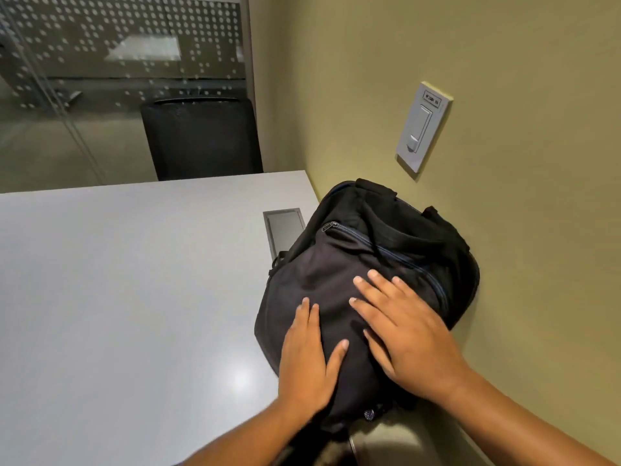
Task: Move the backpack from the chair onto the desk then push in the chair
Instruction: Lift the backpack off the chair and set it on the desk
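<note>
The black backpack (369,264) lies on its back on the right end of the grey desk (117,280), its top against the olive wall. My left hand (309,358) rests flat on its lower front, fingers apart. My right hand (403,327) lies flat beside it on the front panel, fingers spread, gripping nothing. The bag's bottom end overhangs the desk's near edge. Just below it a rounded grey shape (396,438) shows at the frame's bottom; I cannot tell whether it is the chair.
A black chair (201,139) stands at the desk's far side before a dotted glass wall (84,79). A grey cable hatch (284,230) is set in the desk beside the bag. A light switch (421,126) is on the wall (504,62) at right.
</note>
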Motion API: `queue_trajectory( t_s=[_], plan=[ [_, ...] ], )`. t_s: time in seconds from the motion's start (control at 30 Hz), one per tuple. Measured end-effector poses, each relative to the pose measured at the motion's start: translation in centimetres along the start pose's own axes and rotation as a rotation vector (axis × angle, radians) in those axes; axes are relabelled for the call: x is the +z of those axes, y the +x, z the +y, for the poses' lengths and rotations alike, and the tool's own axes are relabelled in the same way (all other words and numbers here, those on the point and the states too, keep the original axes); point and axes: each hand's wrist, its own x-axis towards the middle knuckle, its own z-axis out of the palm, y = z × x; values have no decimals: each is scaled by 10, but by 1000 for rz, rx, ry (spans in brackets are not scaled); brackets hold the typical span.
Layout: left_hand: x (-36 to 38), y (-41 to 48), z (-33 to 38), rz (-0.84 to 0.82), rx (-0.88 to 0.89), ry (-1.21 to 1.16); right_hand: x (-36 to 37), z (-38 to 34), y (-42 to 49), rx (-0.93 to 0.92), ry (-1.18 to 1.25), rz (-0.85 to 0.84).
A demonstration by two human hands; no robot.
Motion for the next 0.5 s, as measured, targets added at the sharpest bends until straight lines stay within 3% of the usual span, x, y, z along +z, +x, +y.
queue_trajectory(
  t_s=[0.2, 0.27, 0.5],
  plan=[
    [37, -58, -10, -11, -394, -50, 32, -7, -23, 51, -148, -399],
    [46, -60, -14, -71, -478, -74, 38, -4, -27, 78, -164, -434],
    [66, -43, -38, -240, -508, -128, 69, -1, -19, 91, -181, -489]
  ],
)
